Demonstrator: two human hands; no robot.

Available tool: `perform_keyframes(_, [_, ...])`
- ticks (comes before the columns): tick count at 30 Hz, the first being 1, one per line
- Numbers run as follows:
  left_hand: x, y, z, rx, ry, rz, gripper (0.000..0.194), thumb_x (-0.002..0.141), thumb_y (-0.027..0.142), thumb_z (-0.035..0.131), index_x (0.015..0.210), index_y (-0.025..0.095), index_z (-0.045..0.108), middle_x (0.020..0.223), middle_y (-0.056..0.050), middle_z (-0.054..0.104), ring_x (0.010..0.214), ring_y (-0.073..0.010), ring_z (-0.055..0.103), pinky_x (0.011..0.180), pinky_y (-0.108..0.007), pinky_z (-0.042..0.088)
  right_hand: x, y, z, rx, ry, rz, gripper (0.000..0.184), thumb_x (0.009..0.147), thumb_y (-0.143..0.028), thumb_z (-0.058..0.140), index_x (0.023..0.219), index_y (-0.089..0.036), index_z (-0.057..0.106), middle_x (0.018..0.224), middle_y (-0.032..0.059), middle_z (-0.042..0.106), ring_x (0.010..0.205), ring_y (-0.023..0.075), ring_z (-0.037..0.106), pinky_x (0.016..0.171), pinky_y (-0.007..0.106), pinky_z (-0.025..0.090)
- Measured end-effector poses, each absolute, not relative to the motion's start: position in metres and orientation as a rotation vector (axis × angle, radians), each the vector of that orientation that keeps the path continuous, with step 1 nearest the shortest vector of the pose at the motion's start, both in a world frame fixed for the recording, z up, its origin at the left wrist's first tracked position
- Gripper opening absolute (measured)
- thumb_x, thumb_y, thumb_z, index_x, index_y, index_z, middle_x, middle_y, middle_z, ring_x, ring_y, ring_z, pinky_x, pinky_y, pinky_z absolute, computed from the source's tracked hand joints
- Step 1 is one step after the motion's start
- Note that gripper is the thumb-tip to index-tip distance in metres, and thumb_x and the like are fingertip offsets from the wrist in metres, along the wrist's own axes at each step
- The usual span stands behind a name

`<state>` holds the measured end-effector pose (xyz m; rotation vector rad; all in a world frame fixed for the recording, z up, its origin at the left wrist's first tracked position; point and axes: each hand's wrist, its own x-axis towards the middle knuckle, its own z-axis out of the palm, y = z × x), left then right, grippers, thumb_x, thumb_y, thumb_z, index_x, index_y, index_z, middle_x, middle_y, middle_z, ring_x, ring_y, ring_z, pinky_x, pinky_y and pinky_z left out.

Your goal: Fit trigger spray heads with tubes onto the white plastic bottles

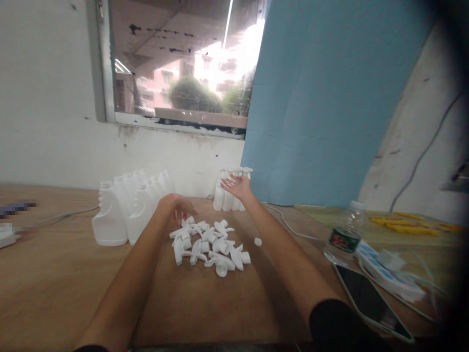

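Observation:
My left hand [178, 207] hovers just behind a heap of white trigger spray heads [208, 247], fingers bent downward and apart, with nothing visible in it. To its left stand two rows of white plastic bottles [110, 215] without heads. My right hand [236, 186] reaches to the back of the table, palm turned up and fingers spread. It is in front of a group of white spray bottles [220, 198], some with spray heads on top. Whether it touches them I cannot tell. A small white cap [258, 241] lies beside my right forearm.
At the right are a clear water bottle [344, 237], a phone [373, 298] and a white power strip [390, 276] with cables. Yellow items [406, 225] lie farther back. A white cable [289, 225] crosses the table. A wall with a window and a blue curtain [311, 98] rises behind.

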<state>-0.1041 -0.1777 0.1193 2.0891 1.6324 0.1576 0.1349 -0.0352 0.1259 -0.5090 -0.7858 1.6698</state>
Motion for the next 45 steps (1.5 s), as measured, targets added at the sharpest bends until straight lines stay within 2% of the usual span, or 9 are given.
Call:
perform_keyframes(7, [-0.119, -0.193, 0.144, 1.978, 1.514, 0.231, 0.057, 0.061, 0.053, 0.067, 0.104, 0.018, 0.061, 0.103, -0.014, 0.068, 0.076, -0.0248, 0.066, 0.063, -0.033, 0.053, 0.1, -0.022, 0.142, -0.291, -0.657, 1.721, 0.018, 0.065, -0.021, 0.044, 0.084, -0.019, 0.045, 0.096, 0.0099, 0.058, 0.099, 0.0264, 0.061, 0.074, 0.048, 0.055])
perform_keyframes(13, [-0.104, -0.185, 0.15, 2.19, 1.347, 1.243, 0.065, 0.072, 0.046, 0.064, 0.125, 0.012, 0.047, 0.135, -0.021, 0.047, 0.106, -0.0262, 0.059, 0.087, -0.037, 0.048, 0.094, -0.108, 0.173, 0.148, -1.098, 1.774, 0.04, 0.065, -0.021, 0.043, 0.103, -0.014, 0.052, 0.116, 0.0146, 0.06, 0.113, 0.0262, 0.056, 0.09, 0.05, 0.049])
perform_keyframes(17, [-0.079, -0.194, 0.161, 1.93, 1.019, 1.641, 0.076, 0.074, 0.04, 0.066, 0.135, 0.012, 0.03, 0.132, -0.021, 0.048, 0.102, -0.0226, 0.061, 0.086, -0.038, 0.05, 0.093, -0.177, 0.183, 0.105, -1.422, 1.635, 0.04, 0.069, -0.022, 0.041, 0.108, -0.016, 0.053, 0.12, 0.0117, 0.061, 0.105, 0.0244, 0.06, 0.091, 0.05, 0.049])
perform_keyframes(20, [-0.069, -0.215, 0.171, 1.918, 0.875, 1.589, 0.079, 0.067, 0.03, 0.074, 0.132, 0.012, 0.033, 0.118, -0.018, 0.058, 0.095, -0.0219, 0.063, 0.084, -0.038, 0.05, 0.099, -0.2, 0.185, 0.081, -1.51, 1.488, 0.033, 0.072, -0.021, 0.043, 0.103, -0.017, 0.054, 0.121, 0.0103, 0.061, 0.094, 0.0216, 0.062, 0.085, 0.045, 0.053])
perform_keyframes(23, [-0.064, -0.23, 0.176, 1.984, 0.855, 1.548, 0.08, 0.064, 0.022, 0.074, 0.131, 0.015, 0.033, 0.111, -0.013, 0.061, 0.093, -0.0211, 0.064, 0.083, -0.037, 0.05, 0.108, -0.2, 0.186, -0.018, -1.546, 1.326, 0.023, 0.077, -0.024, 0.048, 0.099, -0.019, 0.054, 0.104, 0.0084, 0.067, 0.07, 0.0158, 0.063, 0.06, 0.031, 0.054])
perform_keyframes(27, [-0.057, -0.229, 0.173, 2.111, 0.946, 1.622, 0.069, 0.062, 0.017, 0.07, 0.123, 0.018, 0.037, 0.107, -0.007, 0.061, 0.095, -0.0198, 0.062, 0.083, -0.034, 0.05, 0.117, -0.195, 0.186, -0.246, -1.516, 1.028, 0.021, 0.077, -0.033, 0.063, 0.089, -0.019, 0.054, 0.061, -0.0054, 0.055, 0.032, 0.0025, 0.03, 0.031, 0.016, 0.019])
perform_keyframes(34, [-0.051, -0.221, 0.169, 2.128, 0.858, 1.553, 0.056, 0.068, 0.022, 0.062, 0.121, 0.019, 0.045, 0.126, -0.008, 0.053, 0.11, -0.0228, 0.056, 0.086, -0.033, 0.05, 0.115, -0.205, 0.183, -0.411, -1.651, 0.949, 0.041, 0.059, -0.045, 0.081, 0.078, -0.018, 0.056, 0.05, -0.0103, 0.037, 0.037, 0.0031, 0.025, 0.035, 0.02, 0.015])
perform_keyframes(40, [-0.04, -0.231, 0.167, 2.413, 1.136, 1.58, 0.057, 0.072, 0.02, 0.056, 0.128, 0.015, 0.046, 0.131, -0.012, 0.049, 0.116, -0.0258, 0.052, 0.097, -0.037, 0.044, 0.086, -0.198, 0.172, -0.502, -1.203, 0.497, 0.042, 0.057, -0.048, 0.079, 0.07, -0.018, 0.053, 0.062, -0.0036, 0.053, 0.055, 0.0095, 0.046, 0.047, 0.022, 0.036])
perform_keyframes(45, [-0.024, -0.248, 0.163, 2.635, 1.639, 1.365, 0.072, 0.075, 0.031, 0.061, 0.138, 0.013, 0.032, 0.13, -0.018, 0.048, 0.115, -0.0349, 0.052, 0.097, -0.043, 0.041, 0.076, -0.2, 0.166, -0.523, -1.125, 0.433, 0.04, 0.059, -0.049, 0.076, 0.072, -0.018, 0.054, 0.065, -0.0037, 0.052, 0.06, 0.0104, 0.046, 0.052, 0.022, 0.038])
